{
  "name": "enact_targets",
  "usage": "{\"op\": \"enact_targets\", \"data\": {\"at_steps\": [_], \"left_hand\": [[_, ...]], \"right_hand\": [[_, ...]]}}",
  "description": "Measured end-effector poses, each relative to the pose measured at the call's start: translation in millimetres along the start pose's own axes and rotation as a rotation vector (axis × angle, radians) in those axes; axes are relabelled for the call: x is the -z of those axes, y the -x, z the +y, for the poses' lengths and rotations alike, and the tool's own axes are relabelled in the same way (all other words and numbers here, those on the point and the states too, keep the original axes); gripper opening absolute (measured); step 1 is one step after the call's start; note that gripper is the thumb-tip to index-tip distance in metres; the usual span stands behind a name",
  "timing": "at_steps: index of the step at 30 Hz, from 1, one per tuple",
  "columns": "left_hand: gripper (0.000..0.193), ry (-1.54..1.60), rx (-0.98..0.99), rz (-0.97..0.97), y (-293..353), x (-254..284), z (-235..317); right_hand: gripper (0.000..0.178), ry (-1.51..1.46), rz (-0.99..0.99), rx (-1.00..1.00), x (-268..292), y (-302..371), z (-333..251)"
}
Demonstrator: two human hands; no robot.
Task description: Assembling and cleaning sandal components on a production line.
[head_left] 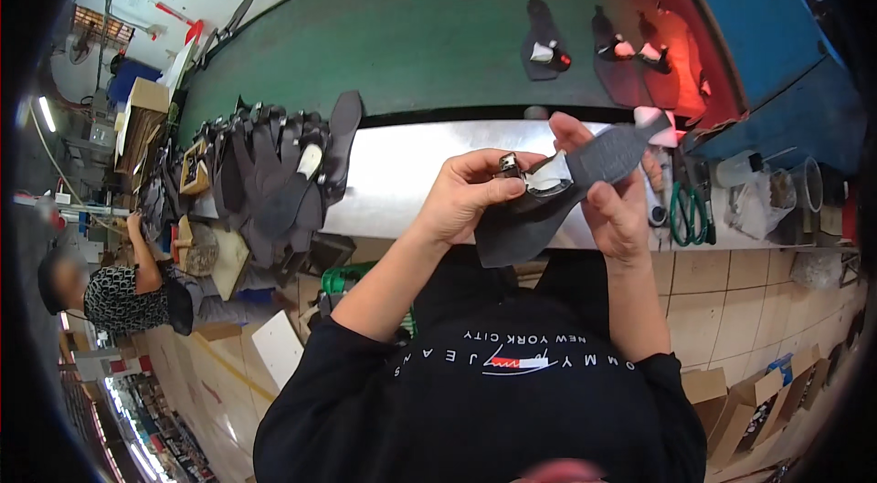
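Both of my hands hold one dark grey shoe-upper piece (594,168) up in front of me, above the metal table edge. My left hand (466,195) pinches its near end, where a small metal buckle (510,163) and a white lining patch (548,180) show. On the piece's right side, my right hand (610,200) grips it with the fingers curled over the leather. The piece's lower flap hangs down between my wrists.
A stack of dark upper pieces (274,168) lies on the shiny metal table (402,173) to the left. Green-handled scissors (687,214) and containers sit at the right. More uppers (545,49) ride the green conveyor belt (411,36). A seated person (128,287) works at far left.
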State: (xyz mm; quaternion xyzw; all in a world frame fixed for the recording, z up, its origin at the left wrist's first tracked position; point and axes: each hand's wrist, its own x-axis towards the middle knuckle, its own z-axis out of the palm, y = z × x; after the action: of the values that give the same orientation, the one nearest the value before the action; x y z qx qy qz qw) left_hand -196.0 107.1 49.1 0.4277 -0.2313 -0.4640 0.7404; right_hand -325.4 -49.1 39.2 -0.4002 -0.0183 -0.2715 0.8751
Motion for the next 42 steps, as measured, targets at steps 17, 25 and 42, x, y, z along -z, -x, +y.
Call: {"op": "enact_targets", "data": {"at_steps": [17,25,42], "left_hand": [[0.033,0.067,-0.014,0.130,48.4,20.9,-22.0],[0.032,0.034,-0.016,0.093,46.5,20.9,-24.4],[0.039,-0.127,-0.008,0.094,52.1,18.2,-15.4]], "right_hand": [[0.052,0.937,0.001,0.000,-38.3,57.6,-9.8],[0.045,0.982,-0.038,0.049,-39.8,58.3,-11.7],[0.044,1.034,-0.076,0.008,-41.2,57.0,-14.9]]}}
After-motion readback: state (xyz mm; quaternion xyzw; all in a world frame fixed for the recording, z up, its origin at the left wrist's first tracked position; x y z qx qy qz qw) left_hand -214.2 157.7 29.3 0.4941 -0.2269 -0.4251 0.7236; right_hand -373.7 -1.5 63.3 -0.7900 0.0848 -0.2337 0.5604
